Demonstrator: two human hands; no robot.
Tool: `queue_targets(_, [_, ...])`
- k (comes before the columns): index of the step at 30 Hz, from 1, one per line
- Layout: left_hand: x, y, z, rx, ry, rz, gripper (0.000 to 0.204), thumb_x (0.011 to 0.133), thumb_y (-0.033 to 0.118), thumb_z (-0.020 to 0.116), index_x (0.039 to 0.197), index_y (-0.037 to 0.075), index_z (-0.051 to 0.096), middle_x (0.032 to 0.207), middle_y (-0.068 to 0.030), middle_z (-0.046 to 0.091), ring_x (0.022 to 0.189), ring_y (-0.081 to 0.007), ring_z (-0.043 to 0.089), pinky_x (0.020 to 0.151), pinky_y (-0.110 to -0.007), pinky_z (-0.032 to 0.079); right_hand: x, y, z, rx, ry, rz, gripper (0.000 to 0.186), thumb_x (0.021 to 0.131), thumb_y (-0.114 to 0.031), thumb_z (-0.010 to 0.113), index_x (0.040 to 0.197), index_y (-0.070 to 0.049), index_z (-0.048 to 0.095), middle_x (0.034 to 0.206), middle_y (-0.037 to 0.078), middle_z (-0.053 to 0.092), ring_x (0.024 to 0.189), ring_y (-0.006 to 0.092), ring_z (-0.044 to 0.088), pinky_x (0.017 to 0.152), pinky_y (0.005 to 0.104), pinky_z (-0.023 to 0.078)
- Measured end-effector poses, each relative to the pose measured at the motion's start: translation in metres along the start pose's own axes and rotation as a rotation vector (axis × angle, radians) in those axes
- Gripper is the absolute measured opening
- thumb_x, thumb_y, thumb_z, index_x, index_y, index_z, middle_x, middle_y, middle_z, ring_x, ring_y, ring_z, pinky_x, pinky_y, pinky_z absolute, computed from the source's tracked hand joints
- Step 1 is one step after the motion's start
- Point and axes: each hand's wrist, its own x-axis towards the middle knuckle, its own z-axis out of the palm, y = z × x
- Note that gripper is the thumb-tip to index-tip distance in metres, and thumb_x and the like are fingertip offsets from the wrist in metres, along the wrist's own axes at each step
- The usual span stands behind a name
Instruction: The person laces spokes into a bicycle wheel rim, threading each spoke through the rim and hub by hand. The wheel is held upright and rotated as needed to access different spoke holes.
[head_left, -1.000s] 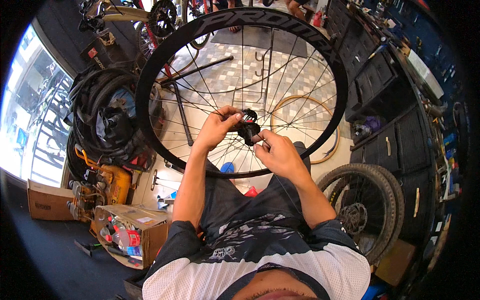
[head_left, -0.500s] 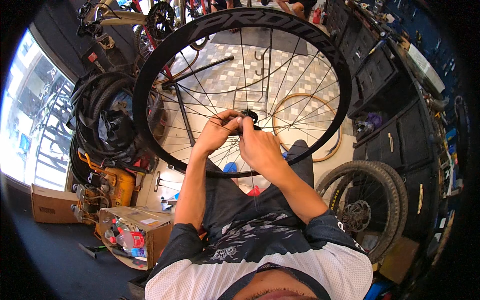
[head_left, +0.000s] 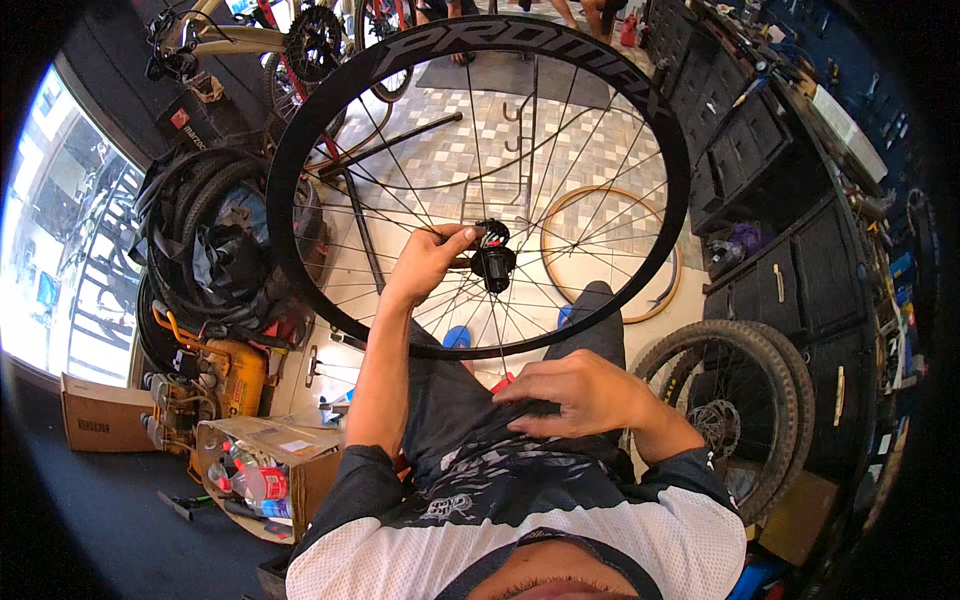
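A black deep-rimmed bicycle wheel [head_left: 677,180] with thin dark spokes stands tilted in front of me, its lower rim over my thighs. At its middle is a black hub [head_left: 495,265] with a splined freehub body facing me. My left hand [head_left: 428,265] reaches through the spokes and pinches at the hub's upper left edge; a spoke end there may be between thumb and finger, but it is too small to tell. My right hand [head_left: 580,395] is off the wheel, above my lap, fingers apart and bent. A thin spoke runs down past the rim near its fingertips.
Left are piled tyres [head_left: 215,215], a yellow compressor [head_left: 235,375] and a cardboard box [head_left: 315,465] of bottles. Right are knobbly-tyred wheels [head_left: 790,400] and dark drawers [head_left: 790,270]. A tan-edged tyre [head_left: 672,285] lies on the floor beyond; bikes [head_left: 315,40] stand far left.
My right hand has left the hub and come down and toward me over my lap, uncovering the freehub body. My left hand stays at the hub. The wheel has shifted slightly left.
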Motion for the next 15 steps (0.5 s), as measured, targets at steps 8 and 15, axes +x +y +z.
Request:
queue_targets(8, [0.001, -0.004, -0.002, -0.032, 0.013, 0.009, 0.038, 0.101, 0.028, 0.069, 0.122, -0.005, 0.071, 0.109, -0.0118, 0.075, 0.099, -0.0188, 0.070, 0.086, -0.034, 0.058, 0.039, 0.057, 0.018, -0.345, 0.313, 0.123, 0.013, 0.088, -0.015, 0.075, 0.099, -0.009, 0.072, 0.086, 0.007, 0.070, 0.076, 0.0293, 0.071, 0.064, 0.0409, 0.056])
queue_targets(15, [-0.004, -0.001, 0.002, 0.013, 0.035, 0.034, 0.030, 0.102, 0.023, 0.068, 0.108, -0.006, 0.074, 0.098, -0.0105, 0.075, 0.086, -0.0163, 0.069, 0.081, -0.033, 0.058, 0.081, 0.076, 0.017, -0.536, 0.408, 0.401, 0.024, 0.091, -0.022, 0.075, 0.107, -0.008, 0.063, 0.093, 0.010, 0.067, 0.079, 0.0353, 0.070, 0.066, 0.0457, 0.055])
